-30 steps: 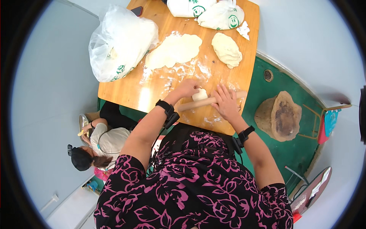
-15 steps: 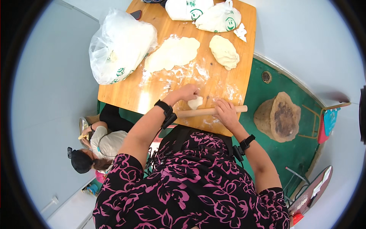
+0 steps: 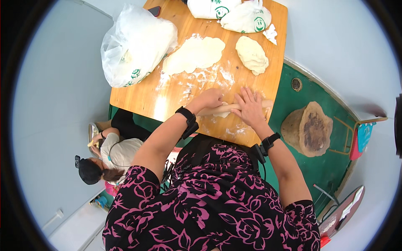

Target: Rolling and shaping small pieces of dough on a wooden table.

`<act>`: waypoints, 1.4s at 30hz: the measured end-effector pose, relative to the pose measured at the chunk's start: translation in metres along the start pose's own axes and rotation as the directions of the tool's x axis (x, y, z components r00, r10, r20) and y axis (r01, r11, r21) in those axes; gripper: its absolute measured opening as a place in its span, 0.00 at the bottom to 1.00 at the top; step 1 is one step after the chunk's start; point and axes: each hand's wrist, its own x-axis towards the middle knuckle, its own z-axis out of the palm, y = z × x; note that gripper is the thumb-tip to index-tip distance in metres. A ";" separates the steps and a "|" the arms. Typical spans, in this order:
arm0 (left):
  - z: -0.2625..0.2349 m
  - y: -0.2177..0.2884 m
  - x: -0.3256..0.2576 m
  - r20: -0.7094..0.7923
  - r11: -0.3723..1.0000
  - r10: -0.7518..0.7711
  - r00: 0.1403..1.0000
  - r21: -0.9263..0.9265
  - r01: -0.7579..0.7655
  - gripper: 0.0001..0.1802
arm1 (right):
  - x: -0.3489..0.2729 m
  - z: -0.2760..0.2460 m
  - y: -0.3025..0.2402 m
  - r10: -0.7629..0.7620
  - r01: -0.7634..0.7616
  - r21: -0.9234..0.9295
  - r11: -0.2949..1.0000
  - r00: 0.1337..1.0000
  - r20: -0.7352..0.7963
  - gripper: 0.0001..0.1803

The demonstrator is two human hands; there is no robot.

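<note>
A pale wooden rolling pin (image 3: pixel 212 111) lies across the near part of the floured table, over a small flat piece of dough (image 3: pixel 225 114). My right hand (image 3: pixel 250 109) rests flat on the pin with its fingers stretched out and spread. Curled at the far edge of the small dough, my left hand (image 3: pixel 210 98) pinches it; the fingertips are partly hidden. Farther back lie a wide flattened sheet of dough (image 3: pixel 194 54) and, to its right, a thick oval lump of dough (image 3: pixel 252 55).
A large clear bag (image 3: pixel 140 46) stands at the table's left; two white bags (image 3: pixel 247 17) sit at the back beside crumpled tissue (image 3: pixel 271 33). A tree-stump stool (image 3: pixel 307 129) is on the green floor at right. Another person (image 3: pixel 119 157) works at lower left.
The rolling pin has moved away from me, from the near side of the small dough onto it. My right hand has gone forward with it, fingers now spread wider.
</note>
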 end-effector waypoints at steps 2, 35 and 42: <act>0.007 -0.007 0.001 -0.063 1.000 0.001 0.998 0.031 0.001 0.12 | -0.008 0.002 -0.004 0.015 -0.015 -0.002 1.000 0.999 0.032 0.30; 0.012 -0.004 -0.005 -0.075 0.999 -0.033 0.997 -0.031 0.031 0.10 | -0.019 0.001 0.006 -0.108 0.106 0.101 0.989 0.994 0.018 0.23; 0.002 -0.002 0.001 -0.179 0.997 -0.005 0.984 -0.080 -0.010 0.08 | 0.013 0.010 0.017 0.010 -0.014 -0.076 0.997 0.999 -0.047 0.28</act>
